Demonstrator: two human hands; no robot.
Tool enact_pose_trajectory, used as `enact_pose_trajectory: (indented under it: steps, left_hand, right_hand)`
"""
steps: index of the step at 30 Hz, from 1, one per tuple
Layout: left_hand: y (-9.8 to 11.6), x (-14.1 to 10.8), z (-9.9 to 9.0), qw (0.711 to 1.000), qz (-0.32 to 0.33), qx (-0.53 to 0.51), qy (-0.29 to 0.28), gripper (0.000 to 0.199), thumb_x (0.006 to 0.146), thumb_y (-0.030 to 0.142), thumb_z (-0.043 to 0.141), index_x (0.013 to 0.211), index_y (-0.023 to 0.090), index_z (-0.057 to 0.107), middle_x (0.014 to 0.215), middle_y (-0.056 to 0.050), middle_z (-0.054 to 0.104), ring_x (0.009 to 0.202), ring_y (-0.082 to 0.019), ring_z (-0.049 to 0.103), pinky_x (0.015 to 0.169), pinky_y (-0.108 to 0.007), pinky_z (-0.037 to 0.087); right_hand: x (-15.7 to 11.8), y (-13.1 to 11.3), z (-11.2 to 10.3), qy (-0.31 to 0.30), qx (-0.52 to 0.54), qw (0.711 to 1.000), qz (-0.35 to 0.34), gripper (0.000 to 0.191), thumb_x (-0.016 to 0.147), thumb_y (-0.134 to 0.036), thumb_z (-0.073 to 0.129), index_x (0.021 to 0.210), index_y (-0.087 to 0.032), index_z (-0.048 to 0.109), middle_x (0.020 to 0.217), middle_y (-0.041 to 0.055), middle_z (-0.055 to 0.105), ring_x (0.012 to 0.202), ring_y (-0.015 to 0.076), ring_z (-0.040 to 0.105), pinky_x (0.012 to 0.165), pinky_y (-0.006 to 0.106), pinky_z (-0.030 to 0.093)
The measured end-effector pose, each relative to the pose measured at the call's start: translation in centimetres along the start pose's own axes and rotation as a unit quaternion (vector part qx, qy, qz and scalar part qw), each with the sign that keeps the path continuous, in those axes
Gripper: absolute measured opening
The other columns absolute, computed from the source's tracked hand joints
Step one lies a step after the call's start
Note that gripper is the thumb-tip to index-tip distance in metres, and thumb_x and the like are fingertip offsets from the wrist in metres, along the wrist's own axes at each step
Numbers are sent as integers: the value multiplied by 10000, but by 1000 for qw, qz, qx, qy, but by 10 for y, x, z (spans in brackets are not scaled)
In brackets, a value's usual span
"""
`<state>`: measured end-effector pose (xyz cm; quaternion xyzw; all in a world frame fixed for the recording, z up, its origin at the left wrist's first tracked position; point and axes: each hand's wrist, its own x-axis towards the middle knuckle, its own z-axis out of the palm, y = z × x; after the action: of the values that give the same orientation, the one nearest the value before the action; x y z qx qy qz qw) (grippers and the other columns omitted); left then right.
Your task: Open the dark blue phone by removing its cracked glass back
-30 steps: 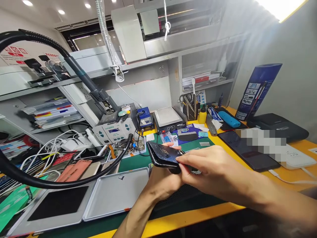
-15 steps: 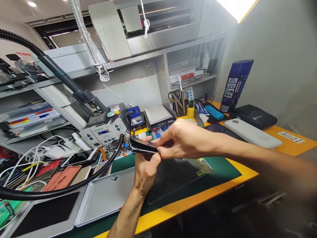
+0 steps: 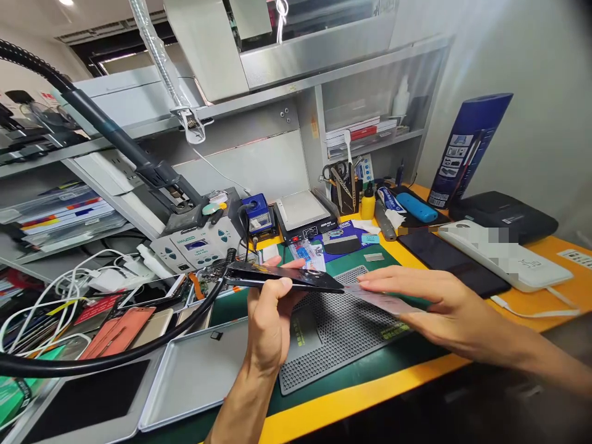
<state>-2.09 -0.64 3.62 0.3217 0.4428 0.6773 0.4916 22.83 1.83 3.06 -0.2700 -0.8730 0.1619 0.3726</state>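
My left hand (image 3: 271, 324) grips a black phone (image 3: 287, 281) from below, thumb along its near edge and fingertips showing behind it. The phone is tilted, its camera ring towards the right end, and a narrow gap runs between its two layers along the near side. My right hand (image 3: 435, 302) pinches a thin, pale, see-through sheet (image 3: 382, 300) between thumb and straight fingers. The sheet's left end is at the phone's right end; whether it reaches into the gap I cannot tell. Under both hands is a grey perforated mat (image 3: 342, 345).
A shallow white tray (image 3: 194, 385) and a tablet (image 3: 87, 394) lie left. A black hose (image 3: 152, 354) curves across them. Right are a dark phone (image 3: 453, 262), a white power bank (image 3: 504, 256) and a cable. A hot-air station (image 3: 198, 246) and yellow bottle (image 3: 368, 203) stand behind.
My right hand has moved right, away from the phone's edge, and the pale sheet now shows in it. The phone has turned flatter in my left hand. The view has shifted slightly.
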Motion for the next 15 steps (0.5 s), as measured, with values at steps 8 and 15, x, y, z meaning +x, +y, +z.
enact_pose_trajectory:
  steps: [8, 15]
  left_hand:
    - [-4, -4, -3, 999, 43, 4, 0, 526, 729, 324, 660, 1235, 241, 543, 1145, -60, 746, 1038, -272, 697, 951, -442, 536]
    - [-3, -4, -13, 995, 92, 15, -47, 422, 797, 315, 606, 1215, 306, 554, 1251, -36, 711, 1218, -300, 639, 1083, -522, 482]
  right_hand:
    - [12, 2, 19, 113, -20, 988, -105, 392, 932, -100, 549, 1273, -248, 673, 1112, 60, 787, 1021, 199, 756, 940, 279, 610]
    - [-19, 12, 4, 102, -104, 987, -67, 443, 942, -160, 571, 1366, -283, 617, 1223, 63, 741, 1085, 233, 730, 951, 305, 605]
